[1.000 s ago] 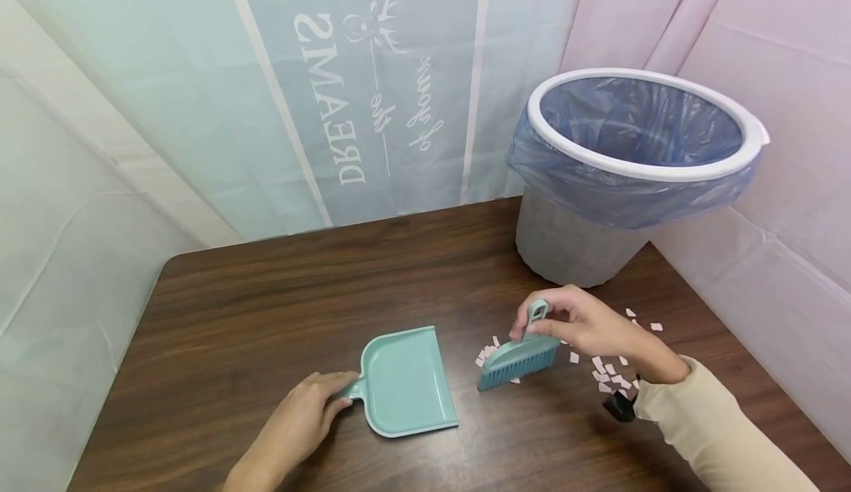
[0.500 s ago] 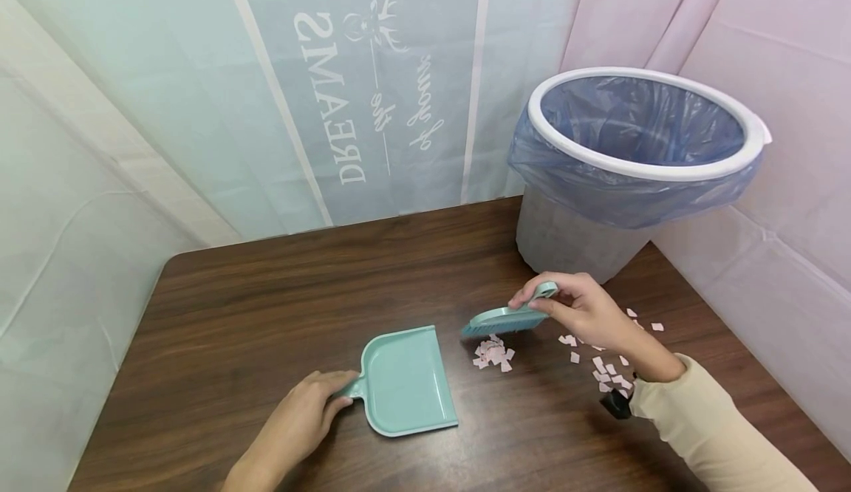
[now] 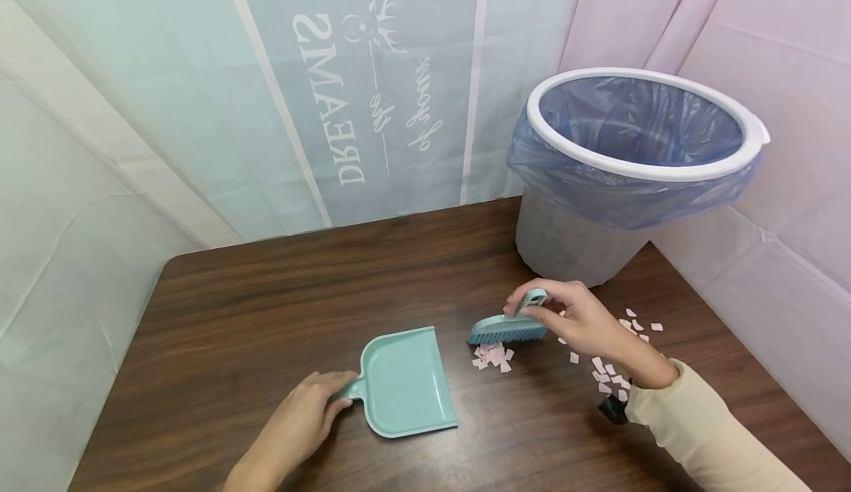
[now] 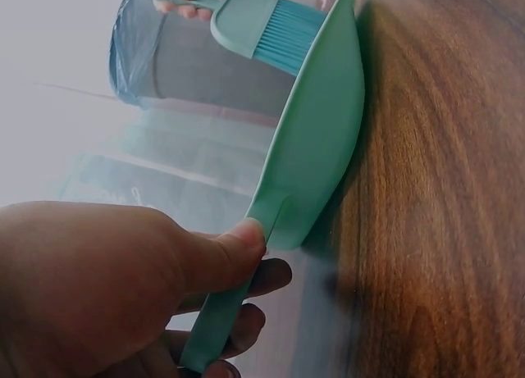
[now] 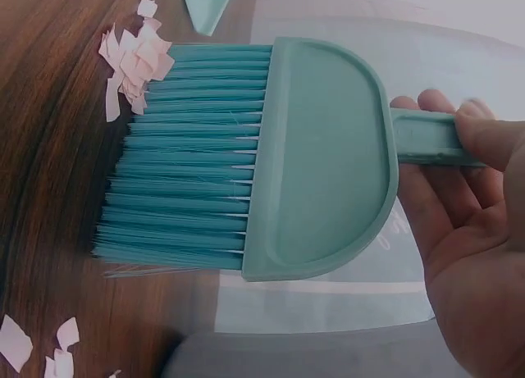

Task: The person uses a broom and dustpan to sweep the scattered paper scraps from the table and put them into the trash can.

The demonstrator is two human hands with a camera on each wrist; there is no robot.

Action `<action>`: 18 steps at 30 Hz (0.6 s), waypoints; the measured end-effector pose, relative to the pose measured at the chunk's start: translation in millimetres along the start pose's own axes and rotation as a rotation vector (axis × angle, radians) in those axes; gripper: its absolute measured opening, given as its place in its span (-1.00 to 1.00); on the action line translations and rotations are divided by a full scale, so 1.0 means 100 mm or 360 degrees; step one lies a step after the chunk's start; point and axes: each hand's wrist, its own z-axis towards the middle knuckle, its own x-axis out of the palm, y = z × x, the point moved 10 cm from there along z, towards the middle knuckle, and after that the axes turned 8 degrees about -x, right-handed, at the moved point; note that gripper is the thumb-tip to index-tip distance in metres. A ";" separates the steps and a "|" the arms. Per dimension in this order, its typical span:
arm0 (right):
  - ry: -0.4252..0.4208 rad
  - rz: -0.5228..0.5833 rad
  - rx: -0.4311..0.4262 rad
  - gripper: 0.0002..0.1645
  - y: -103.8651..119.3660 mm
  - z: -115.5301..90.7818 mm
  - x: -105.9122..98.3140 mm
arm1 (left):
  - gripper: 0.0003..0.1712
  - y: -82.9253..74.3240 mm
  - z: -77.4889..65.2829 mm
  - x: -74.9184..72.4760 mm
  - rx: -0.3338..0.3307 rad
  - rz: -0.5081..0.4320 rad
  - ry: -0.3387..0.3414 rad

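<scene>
My left hand (image 3: 299, 418) grips the handle of a mint-green dustpan (image 3: 405, 385), which lies on the table with its flat lip facing right. In the left wrist view the thumb presses on top of that handle (image 4: 217, 321), other fingers beneath it. My right hand (image 3: 575, 318) pinches the handle of a matching hand brush (image 3: 508, 327), its teal bristles (image 5: 180, 165) pointing down at the table. A small pile of pale pink paper scraps (image 3: 493, 355) sits at the bristles' near side, a short way right of the dustpan lip. The dustpan holds no scraps.
More paper scraps (image 3: 610, 377) lie scattered under and beyond my right forearm. A grey bin (image 3: 572, 244) with a white rim and blue liner stands at the back right. Printed curtain (image 3: 392, 108) hangs behind the dark wooden table (image 3: 266, 307).
The brush has lifted from the pile's near side to its far side, then come back down against the scraps. My left hand and the dustpan have stayed put.
</scene>
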 end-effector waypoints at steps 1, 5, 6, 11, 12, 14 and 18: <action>-0.0005 -0.0007 0.0007 -0.52 0.00 0.00 0.00 | -0.62 0.00 0.00 0.00 -0.0003 0.0003 -0.0001; -0.0048 -0.0106 -0.0002 -0.52 0.00 -0.01 -0.03 | -0.63 0.00 0.00 0.01 -0.0024 0.0012 0.0006; -0.0072 -0.0127 0.0006 -0.53 0.00 -0.01 -0.04 | -0.63 0.00 0.00 0.01 -0.0023 0.0016 0.0007; -0.0222 -0.0234 0.0047 -0.56 0.02 -0.02 -0.14 | -0.62 -0.01 0.00 0.01 0.0025 0.0052 -0.0005; -0.0254 -0.0255 0.0055 -0.56 0.03 -0.02 -0.15 | -0.62 -0.01 0.00 0.02 0.0037 0.0062 -0.0008; -0.0308 -0.0332 0.0059 -0.58 0.08 -0.01 -0.17 | -0.61 -0.02 0.00 0.02 0.0060 0.0075 -0.0010; -0.0430 -0.0577 0.0064 -0.62 0.20 0.00 -0.19 | -0.61 -0.03 0.00 0.01 0.0080 0.0074 -0.0007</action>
